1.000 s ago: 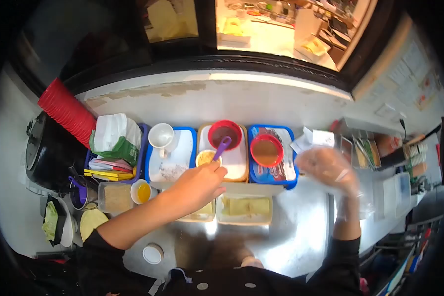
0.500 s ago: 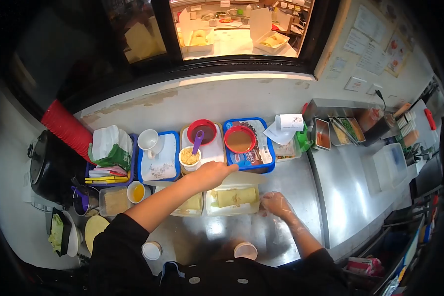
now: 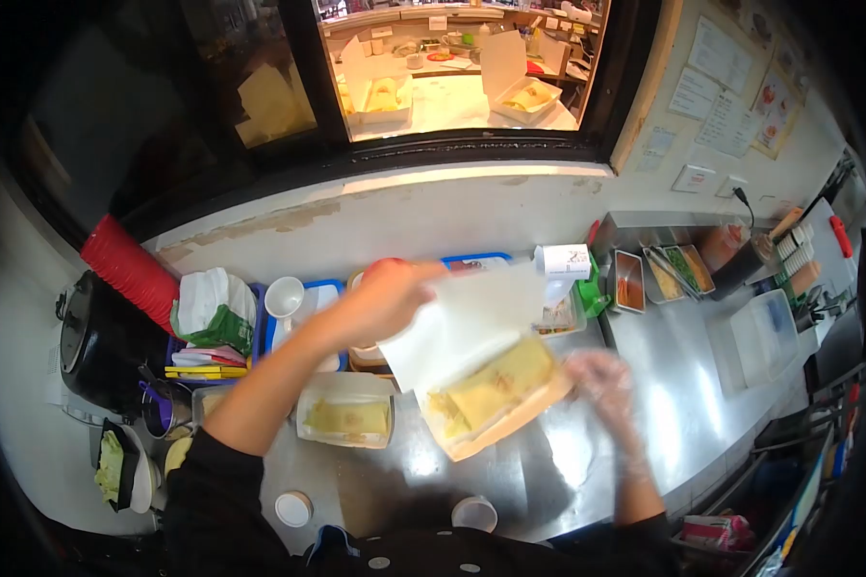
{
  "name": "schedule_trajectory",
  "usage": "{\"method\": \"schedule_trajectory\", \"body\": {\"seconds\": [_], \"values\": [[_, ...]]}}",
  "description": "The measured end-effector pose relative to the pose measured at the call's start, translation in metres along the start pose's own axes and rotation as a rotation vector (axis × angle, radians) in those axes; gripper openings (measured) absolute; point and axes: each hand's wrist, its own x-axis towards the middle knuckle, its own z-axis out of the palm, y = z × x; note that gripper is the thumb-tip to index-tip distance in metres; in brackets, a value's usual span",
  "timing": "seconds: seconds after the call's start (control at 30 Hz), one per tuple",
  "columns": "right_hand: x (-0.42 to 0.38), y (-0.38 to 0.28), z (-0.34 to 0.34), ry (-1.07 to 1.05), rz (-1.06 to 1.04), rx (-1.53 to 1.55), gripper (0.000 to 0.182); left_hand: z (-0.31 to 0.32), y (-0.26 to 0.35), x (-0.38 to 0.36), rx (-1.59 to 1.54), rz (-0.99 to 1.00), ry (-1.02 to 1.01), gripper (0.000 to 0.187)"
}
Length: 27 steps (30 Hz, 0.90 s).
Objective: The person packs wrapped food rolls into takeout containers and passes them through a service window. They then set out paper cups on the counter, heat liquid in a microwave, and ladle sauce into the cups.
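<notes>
Open takeaway box point(image 3: 496, 399) lifted above the counter point(image 3: 587, 462), second filled box point(image 3: 346, 420) on the counter left of it, cup point(image 3: 286, 296) on a tray point(image 3: 303, 317) behind that, paper stack point(image 3: 207, 298) further left, small lids point(image 3: 293, 508) in front, condiment pans point(image 3: 659, 274) to the right.

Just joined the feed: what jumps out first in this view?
The open food box with a yellow rolled crepe inside, lifted and tilted above the steel counter at centre frame. The left hand grips its raised white lid, and the gloved right hand is at the box's right end, blurred. A second filled box lies flat just left of it.
</notes>
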Motion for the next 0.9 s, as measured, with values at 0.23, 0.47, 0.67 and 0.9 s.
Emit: {"method": "schedule_trajectory", "body": {"seconds": [0.23,0.47,0.67,0.9], "values": [[0.172,-0.132,-0.001,0.169,-0.467,-0.308,0.015,-0.168,0.000,0.083,-0.028,-0.175,0.286,0.019],[0.393,-0.108,0.038,0.431,-1.015,-1.187,0.017,-0.226,-0.055,0.198,0.158,-0.336,0.488,0.025],[0.422,-0.100,0.049,0.589,-0.983,-1.380,0.017,-0.187,-0.091,0.270,0.445,-0.466,0.577,0.026],[0.433,-0.110,0.022,0.132,-0.844,-1.144,0.015,-0.178,-0.130,0.295,0.133,-0.590,0.744,0.022]]}}
